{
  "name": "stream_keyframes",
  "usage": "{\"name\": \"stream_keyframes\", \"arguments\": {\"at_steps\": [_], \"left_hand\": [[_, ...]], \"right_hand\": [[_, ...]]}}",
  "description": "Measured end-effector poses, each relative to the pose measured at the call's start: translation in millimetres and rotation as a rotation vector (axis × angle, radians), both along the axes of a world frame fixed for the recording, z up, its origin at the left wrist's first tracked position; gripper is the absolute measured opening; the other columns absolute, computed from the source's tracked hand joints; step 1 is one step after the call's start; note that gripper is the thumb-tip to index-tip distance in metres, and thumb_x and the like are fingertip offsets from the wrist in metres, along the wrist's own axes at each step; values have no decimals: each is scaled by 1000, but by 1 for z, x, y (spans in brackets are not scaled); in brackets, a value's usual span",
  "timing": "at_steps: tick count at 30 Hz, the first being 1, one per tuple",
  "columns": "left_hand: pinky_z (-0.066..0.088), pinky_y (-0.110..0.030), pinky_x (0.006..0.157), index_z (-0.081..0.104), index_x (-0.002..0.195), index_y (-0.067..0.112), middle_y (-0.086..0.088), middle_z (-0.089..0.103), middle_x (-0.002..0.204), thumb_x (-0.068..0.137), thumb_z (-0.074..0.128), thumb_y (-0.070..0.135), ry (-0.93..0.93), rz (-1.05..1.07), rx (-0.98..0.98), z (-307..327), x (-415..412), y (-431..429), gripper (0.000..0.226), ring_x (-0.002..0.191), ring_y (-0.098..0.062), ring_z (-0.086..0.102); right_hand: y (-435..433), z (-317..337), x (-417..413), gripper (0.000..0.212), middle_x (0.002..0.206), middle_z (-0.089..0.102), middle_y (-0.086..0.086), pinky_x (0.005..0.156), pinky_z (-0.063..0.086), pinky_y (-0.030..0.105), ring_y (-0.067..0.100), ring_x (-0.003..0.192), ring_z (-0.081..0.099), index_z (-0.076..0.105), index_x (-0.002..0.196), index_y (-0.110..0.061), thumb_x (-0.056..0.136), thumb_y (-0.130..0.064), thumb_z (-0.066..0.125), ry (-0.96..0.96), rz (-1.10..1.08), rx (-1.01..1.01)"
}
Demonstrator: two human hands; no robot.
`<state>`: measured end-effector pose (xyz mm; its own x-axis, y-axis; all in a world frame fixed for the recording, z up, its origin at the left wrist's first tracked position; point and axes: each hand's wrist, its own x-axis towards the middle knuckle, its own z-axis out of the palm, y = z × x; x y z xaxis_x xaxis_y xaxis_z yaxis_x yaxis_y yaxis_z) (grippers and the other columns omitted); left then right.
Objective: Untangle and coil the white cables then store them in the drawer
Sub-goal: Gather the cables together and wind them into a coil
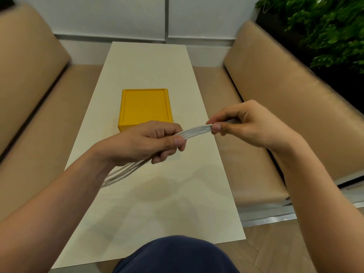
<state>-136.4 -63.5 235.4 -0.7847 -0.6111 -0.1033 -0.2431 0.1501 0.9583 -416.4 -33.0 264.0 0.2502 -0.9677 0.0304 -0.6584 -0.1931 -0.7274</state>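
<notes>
Booth seating: padded benches (295,107), narrow table (149,62)

Both hands (149,142) gripping white cables (195,130), yellow box (145,108) behind

My left hand (149,142) and right hand (242,123) hang above the long cream-white desk (149,62), and the bundle of white cables (197,131) pinched taut between them bars any straight pass through that gap; its loose strands trail under my left wrist toward the desk's left edge. The square yellow box (144,107) stands mid-desk just beyond my left hand, blocking a low reach forward. Past the box there is open surface up to the white wall (118,16), and more beneath my forearms, down to my dark blue knee (177,253). On both sides tan padded seats (29,85) flank the desk close, hemming sideways moves
</notes>
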Motion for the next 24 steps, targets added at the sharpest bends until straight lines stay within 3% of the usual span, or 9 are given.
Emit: {"name": "stream_keyframes", "arguments": {"at_steps": [3,5,8,10,12,13,15,18,24], "left_hand": [[34,-25,51,65,89,12,6,45,62,105,53,29,-82,67,-38,-7,-4,2,26,55,-10,39],[31,-27,52,67,88,14,8,45,62,106,54,29,-140,119,-83,-10,-9,3,27,56,-9,38],[33,-26,54,69,86,18,10,48,60,105,55,34,-175,113,-122,-7,-18,5,29,57,-8,40],[35,-27,54,70,88,16,7,50,60,104,55,36,-164,87,-111,-3,-20,5,31,57,-10,43],[41,-28,54,71,91,12,0,60,62,105,55,33,-158,85,-80,0,-20,3,30,54,-14,53],[46,-27,54,72,93,11,-3,68,68,105,56,31,-167,97,-56,2,-20,3,28,54,-17,62],[53,-29,58,74,97,11,-6,77,80,104,57,29,-206,117,-5,1,-21,3,26,63,-22,74],[49,-26,53,74,97,10,-6,77,81,104,57,31,-219,81,14,-2,-22,3,28,55,-20,68],[32,-25,51,71,84,14,-5,62,65,103,57,30,-81,67,26,-7,-17,-3,29,49,-11,40]], "right_hand": [[-3,-12,9,13,89,75,-10,82,57,43,18,87,68,74,103,-34,100,-27,64,269,-3,18],[1,-15,16,22,106,74,-11,92,54,44,17,99,66,69,117,-37,103,-28,55,389,16,31],[10,-14,32,38,136,61,-17,122,21,31,3,124,54,55,141,-35,106,-21,46,384,114,-1],[13,-15,41,28,120,69,-17,123,18,34,0,110,62,62,127,-38,109,-32,41,323,145,17],[13,-17,45,31,89,71,-18,97,49,38,3,81,66,66,96,-32,109,-43,41,174,97,58],[13,-20,46,38,75,65,-19,75,51,38,5,69,60,65,85,-26,108,-46,42,103,55,54],[13,-25,49,53,55,51,-16,56,35,31,8,55,44,62,73,-16,106,-52,41,45,-36,-15],[10,-32,56,74,42,40,-3,47,27,33,17,44,35,51,56,-5,102,-62,40,82,-222,-219],[-7,-43,60,66,43,24,0,45,15,30,23,42,27,25,53,-14,103,-50,51,334,-388,-593]]}}
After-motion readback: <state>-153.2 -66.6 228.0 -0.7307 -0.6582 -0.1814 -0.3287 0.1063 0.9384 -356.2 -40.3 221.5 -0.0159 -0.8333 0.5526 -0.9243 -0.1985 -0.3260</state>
